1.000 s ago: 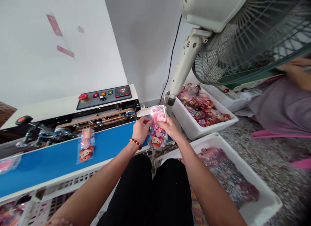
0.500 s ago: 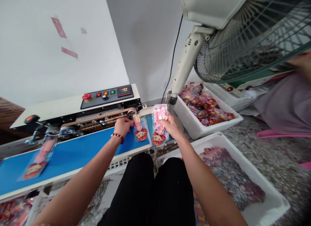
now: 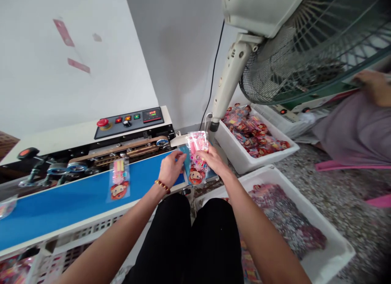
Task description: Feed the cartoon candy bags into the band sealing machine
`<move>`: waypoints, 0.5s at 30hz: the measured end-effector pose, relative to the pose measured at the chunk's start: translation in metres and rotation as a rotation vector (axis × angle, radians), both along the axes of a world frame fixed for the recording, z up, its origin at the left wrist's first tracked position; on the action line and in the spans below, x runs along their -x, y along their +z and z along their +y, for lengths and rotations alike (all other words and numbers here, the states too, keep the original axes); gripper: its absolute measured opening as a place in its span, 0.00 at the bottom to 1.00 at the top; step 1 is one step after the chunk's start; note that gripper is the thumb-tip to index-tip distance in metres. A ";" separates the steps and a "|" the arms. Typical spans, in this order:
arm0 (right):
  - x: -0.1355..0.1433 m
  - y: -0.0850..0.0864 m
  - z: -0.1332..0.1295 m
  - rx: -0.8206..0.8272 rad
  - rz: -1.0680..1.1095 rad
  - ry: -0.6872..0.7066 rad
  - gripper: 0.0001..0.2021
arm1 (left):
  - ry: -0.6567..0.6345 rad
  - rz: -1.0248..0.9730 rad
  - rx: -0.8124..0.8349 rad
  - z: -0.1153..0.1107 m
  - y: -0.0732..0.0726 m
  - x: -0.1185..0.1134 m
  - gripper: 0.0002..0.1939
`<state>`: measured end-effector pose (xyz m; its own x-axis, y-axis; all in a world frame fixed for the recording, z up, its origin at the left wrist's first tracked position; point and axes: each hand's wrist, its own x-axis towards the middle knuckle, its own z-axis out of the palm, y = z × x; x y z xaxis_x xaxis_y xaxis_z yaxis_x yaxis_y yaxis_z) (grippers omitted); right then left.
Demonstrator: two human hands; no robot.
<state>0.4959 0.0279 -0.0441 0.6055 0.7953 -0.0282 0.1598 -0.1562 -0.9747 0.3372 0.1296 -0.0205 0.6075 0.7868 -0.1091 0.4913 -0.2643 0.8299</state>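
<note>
My right hand is closed on several clear packets with pink contents and a red-haired cartoon face, held over the right end of the blue belt. My left hand, with a beaded bracelet, is just left of these packets, above the belt, its thumb and fingertips pressed together. Whatever may be between those fingertips is too small to make out. A single packet with yellow and pink contents lies on the belt under the sealing machine. Another packet is at the belt's far left.
Behind the right hand stands a white bin of packets; a second white bin is at my right knee. A large fan looms at upper right. Farther right is another person's grey clothing.
The yellow-and-pink packet has moved left along the belt, away from my left hand. My left hand has shifted right, closer to the held packets. The leftmost packet has travelled to the frame's edge.
</note>
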 end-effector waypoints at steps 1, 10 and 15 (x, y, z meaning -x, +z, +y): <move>0.000 0.001 -0.001 0.009 -0.012 0.012 0.17 | 0.007 -0.028 0.044 -0.003 -0.001 -0.012 0.11; -0.003 -0.009 0.003 -0.050 -0.020 -0.029 0.18 | 0.168 -0.087 0.254 0.028 -0.019 -0.017 0.10; -0.006 -0.017 0.004 -0.045 -0.085 -0.030 0.17 | 0.186 0.095 0.151 0.060 -0.016 0.007 0.11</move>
<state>0.5017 0.0323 -0.0609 0.6281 0.7758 0.0597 0.2379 -0.1184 -0.9641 0.3300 0.1893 -0.0367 0.4352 0.8546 -0.2834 0.5974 -0.0386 0.8010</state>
